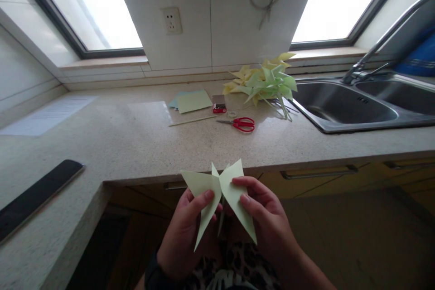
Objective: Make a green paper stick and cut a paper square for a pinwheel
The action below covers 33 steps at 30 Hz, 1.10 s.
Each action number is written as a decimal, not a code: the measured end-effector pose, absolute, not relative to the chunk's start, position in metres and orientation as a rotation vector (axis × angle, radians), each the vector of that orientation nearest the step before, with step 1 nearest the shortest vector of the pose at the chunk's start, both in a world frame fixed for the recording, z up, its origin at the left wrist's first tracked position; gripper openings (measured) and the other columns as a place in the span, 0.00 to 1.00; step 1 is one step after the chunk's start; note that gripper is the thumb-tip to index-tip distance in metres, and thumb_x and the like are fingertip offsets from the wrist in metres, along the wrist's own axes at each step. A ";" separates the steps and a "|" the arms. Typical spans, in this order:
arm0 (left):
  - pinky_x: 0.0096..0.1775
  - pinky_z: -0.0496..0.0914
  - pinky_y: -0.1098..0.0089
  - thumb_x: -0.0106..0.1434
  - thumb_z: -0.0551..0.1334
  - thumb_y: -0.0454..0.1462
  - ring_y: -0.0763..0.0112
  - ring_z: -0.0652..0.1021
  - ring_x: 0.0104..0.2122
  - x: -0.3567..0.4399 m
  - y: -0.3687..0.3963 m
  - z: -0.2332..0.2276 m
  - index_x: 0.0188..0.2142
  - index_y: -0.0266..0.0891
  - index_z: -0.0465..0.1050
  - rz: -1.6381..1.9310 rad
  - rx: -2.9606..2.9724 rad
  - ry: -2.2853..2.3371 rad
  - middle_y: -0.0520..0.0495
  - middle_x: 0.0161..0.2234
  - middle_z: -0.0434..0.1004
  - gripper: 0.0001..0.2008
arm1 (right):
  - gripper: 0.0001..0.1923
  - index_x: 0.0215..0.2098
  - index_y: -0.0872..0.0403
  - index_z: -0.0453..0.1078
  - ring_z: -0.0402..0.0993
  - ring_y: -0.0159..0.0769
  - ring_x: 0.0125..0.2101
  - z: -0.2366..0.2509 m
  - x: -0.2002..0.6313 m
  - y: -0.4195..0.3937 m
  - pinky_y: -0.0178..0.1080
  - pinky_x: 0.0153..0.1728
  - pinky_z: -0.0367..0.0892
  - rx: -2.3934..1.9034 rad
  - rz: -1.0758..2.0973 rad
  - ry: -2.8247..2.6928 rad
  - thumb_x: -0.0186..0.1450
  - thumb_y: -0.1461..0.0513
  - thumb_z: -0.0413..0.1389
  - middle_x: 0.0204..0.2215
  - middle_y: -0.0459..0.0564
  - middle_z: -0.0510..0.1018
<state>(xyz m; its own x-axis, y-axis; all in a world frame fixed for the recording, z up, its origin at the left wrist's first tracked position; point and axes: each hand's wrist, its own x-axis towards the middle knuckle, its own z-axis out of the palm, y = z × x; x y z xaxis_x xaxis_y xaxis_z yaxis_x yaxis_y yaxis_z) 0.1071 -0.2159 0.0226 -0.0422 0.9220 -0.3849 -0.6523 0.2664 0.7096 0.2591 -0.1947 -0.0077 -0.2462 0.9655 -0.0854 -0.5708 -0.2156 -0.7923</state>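
Note:
Between my hands is a pale green paper sheet (234, 186), cut into pointed flaps that spread from its middle, held in front of the counter's edge. My left hand (188, 217) grips the left flaps, thumb on top and fingers behind. On the right flap, my right hand (265, 208) pinches with thumb and index finger. Beyond them on the counter lie red-handled scissors (243, 123), a thin pale stick (192, 121), a small red and dark box (219, 105) and a stack of coloured paper squares (193, 101).
Several yellow and green paper pinwheels (267, 79) lie piled by the wall, beside a double steel sink (340, 104) with a faucet (374, 54). A printed sheet (44, 113) and a long black panel (39, 197) are at the left. Drawer handles (319, 172) line the counter front.

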 end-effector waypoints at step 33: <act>0.35 0.79 0.69 0.55 0.76 0.39 0.63 0.84 0.33 0.088 -0.219 0.016 0.41 0.39 0.79 1.390 0.611 1.057 0.45 0.34 0.85 0.15 | 0.14 0.55 0.44 0.71 0.75 0.37 0.36 -0.002 0.280 -0.207 0.38 0.33 0.71 -0.938 1.071 -1.510 0.72 0.61 0.55 0.41 0.50 0.78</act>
<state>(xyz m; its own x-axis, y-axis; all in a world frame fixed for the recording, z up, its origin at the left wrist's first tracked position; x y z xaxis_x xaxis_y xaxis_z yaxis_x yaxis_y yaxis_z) 0.0882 -0.2192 0.0157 -0.1364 0.9629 -0.2329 -0.4813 0.1411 0.8651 0.2800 -0.2068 -0.0018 -0.1802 0.9397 0.2906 0.0361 0.3016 -0.9528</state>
